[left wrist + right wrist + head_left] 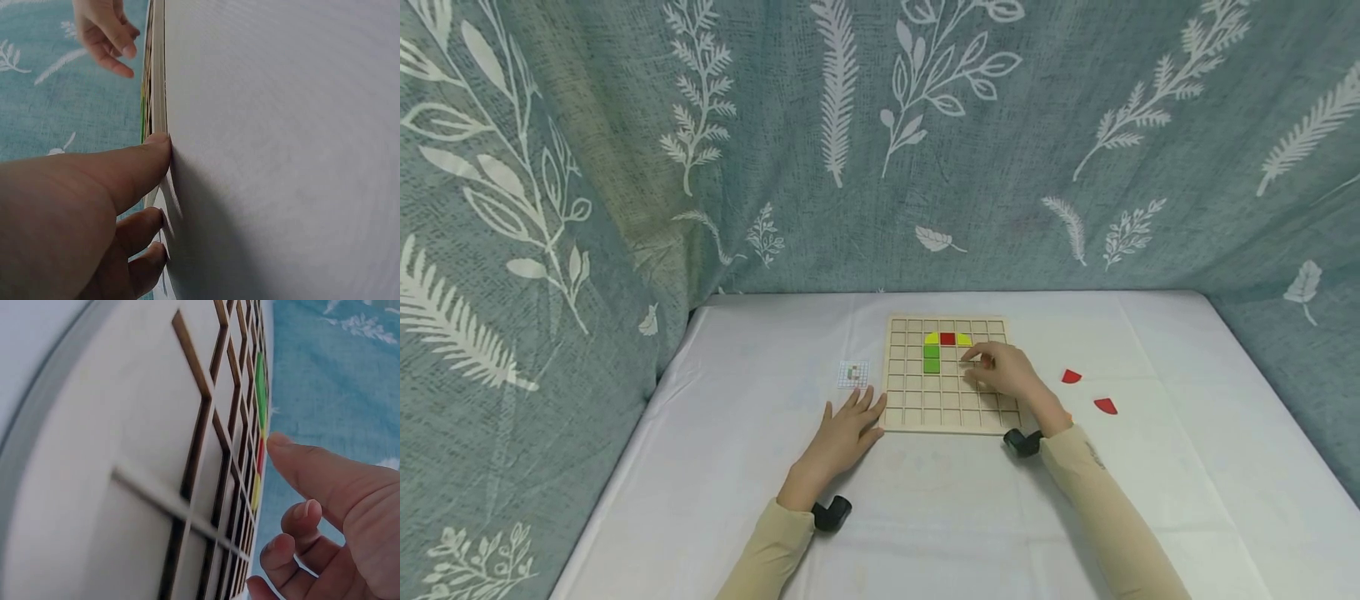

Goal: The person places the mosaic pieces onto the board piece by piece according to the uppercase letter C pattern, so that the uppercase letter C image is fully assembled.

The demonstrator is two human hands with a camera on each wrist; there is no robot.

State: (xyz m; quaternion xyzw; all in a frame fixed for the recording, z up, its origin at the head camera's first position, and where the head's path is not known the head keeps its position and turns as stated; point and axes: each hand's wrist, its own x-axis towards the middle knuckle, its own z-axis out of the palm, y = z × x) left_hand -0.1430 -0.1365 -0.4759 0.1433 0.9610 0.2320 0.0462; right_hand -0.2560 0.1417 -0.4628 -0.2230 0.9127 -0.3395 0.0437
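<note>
A square wooden grid board (906, 400) lies on the white table. Set in its cells are two green squares (932, 359), a red square (947, 339) and two yellow rounded pieces (964, 340) at either end of the red one. My left hand (841, 437) rests with fingers spread at the board's lower left corner, the thumb (156, 150) against its edge. Over the right part of the board hovers my right hand (1003, 371), fingers loosely bent. In the right wrist view a gap shows between its thumb (312, 465) and fingers, with nothing held there.
A small pattern card (853, 374) with a printed grid lies left of the board. Two red quarter-round pieces (1071, 377) (1106, 406) lie to its right. Orange shows beside the right wrist. A patterned blue-green curtain (880, 208) hangs behind the table.
</note>
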